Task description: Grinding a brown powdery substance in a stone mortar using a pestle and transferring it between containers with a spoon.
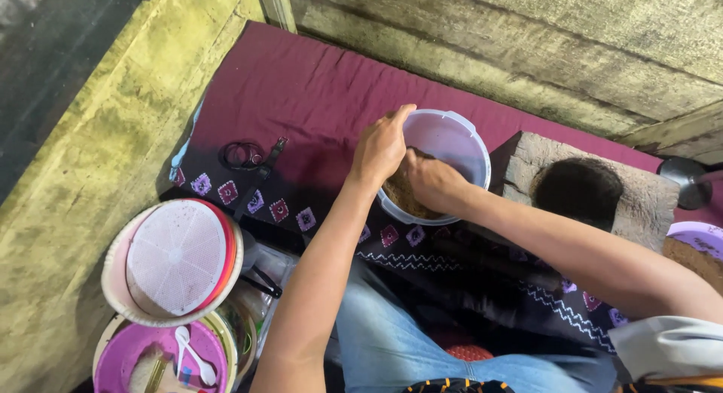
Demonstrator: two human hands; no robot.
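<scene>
Leftmost, a pale sieve (175, 259) lies upside down on a stack of bowls, above a pink bowl (158, 359) holding white spoons. Further in, a dark cord (242, 155) sits on the maroon cloth (301, 91). At the middle, the left hand (382, 148) curls over the near rim of a lilac plastic tub (452, 140), fingers bent to steady it. The right hand (433, 182) is sunk inside, fingers closed down into a brown, crumbly mass (403, 199); whether it pinches any I cannot tell. It looks like the working or scooping stage, so a firm hold on the rim seems needed. The tub looks translucent, round and lightly tipped toward the person, resting on the cloth. Right of it stands a hollowed stone block (595, 186).
</scene>
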